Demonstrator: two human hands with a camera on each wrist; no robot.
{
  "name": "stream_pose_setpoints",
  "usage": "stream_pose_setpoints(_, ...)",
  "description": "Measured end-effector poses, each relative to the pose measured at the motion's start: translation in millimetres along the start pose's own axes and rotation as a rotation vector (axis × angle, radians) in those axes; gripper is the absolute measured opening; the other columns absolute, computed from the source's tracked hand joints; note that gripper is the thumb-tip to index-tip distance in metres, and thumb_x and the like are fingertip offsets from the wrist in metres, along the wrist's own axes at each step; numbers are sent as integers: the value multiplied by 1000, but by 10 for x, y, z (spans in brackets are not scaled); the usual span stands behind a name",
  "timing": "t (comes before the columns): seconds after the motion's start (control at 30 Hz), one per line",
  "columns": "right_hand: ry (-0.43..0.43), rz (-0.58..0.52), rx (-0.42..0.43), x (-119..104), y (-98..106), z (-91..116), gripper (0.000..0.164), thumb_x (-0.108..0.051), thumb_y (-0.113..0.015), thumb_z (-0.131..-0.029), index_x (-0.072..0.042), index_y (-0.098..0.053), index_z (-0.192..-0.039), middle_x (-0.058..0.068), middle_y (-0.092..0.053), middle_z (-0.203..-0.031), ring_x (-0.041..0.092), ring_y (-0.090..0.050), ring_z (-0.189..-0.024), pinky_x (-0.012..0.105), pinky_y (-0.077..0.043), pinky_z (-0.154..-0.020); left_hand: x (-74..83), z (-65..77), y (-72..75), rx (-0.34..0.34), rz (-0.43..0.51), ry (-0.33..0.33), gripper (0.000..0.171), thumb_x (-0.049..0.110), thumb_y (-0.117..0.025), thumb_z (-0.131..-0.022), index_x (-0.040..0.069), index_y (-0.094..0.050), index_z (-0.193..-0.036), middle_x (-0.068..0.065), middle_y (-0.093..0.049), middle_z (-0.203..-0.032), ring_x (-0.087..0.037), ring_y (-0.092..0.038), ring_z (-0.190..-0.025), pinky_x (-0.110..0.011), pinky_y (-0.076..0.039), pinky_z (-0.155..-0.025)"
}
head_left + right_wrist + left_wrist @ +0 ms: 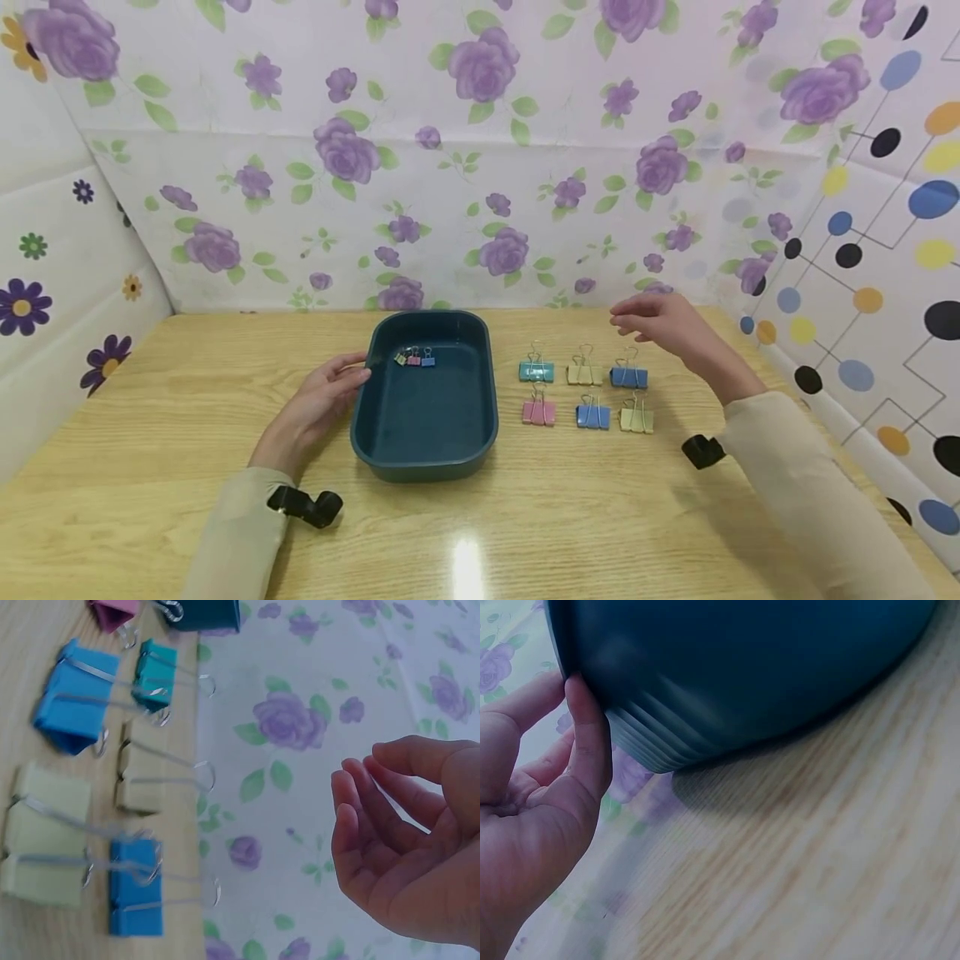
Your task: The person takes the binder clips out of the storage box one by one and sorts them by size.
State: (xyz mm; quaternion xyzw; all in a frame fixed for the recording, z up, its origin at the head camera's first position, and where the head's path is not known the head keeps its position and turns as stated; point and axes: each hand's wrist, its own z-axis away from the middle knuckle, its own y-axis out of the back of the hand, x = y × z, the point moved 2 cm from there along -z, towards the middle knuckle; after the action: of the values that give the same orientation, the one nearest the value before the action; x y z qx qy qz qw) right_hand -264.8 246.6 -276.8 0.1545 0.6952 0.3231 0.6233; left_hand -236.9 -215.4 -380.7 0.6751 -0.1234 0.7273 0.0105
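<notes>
At the far left, a daisy cloth (56,358) is hanging beside the wooden table (150,408). A pale sleeve (238,529) is covering the left forearm, with a black camera (303,505) sitting at its cuff. The left hand (313,404) is pinching the left rim of the dark tray (423,472) between thumb and fingers. The tray is standing near the middle of the table; toward its back left, a small yellow clip (401,359), a small pink clip (413,362) and a small blue clip (428,362) are lying side by side, the yellow one tilting. Right of the tray, six larger clips are resting in two rows, wire handles pointing backward: at the back a teal clip (536,372), a yellow one and a blue one; in front a pink clip (538,414), a blue one and a yellow one. Beyond the back blue one, the right hand (667,327) is hovering, its fingers curving loosely around air; whether its thumb tip is touching them, I cannot tell. A dotted cloth (907,333) is hanging at the far right.
</notes>
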Motion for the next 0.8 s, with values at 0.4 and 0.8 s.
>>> stream_pose_setpoints(0.4, 38, -11, -30, -530, -289, -242, 33, -23, -58, -98, -1, -62, -123, 16, -65, -117, 26, -62, -100, 41, -51, -87, -3, 15, 11, 5, -29, -3, 57, 9, -56, -99, -10, -27, -144, -1, -62, -108, -6, -59, -97, -19, -47, -88)
stream_pose_setpoints(0.8, 53, -52, -73, -985, -669, -501, 29, -21, -60, -97, -4, -64, -120, 15, -63, -117, 26, -61, -100, 40, -50, -88, -9, 7, 14, 10, -32, 17, 58, 12, -58, -98, -8, -29, -144, -4, -61, -113, -7, -59, -99, -20, -47, -88)
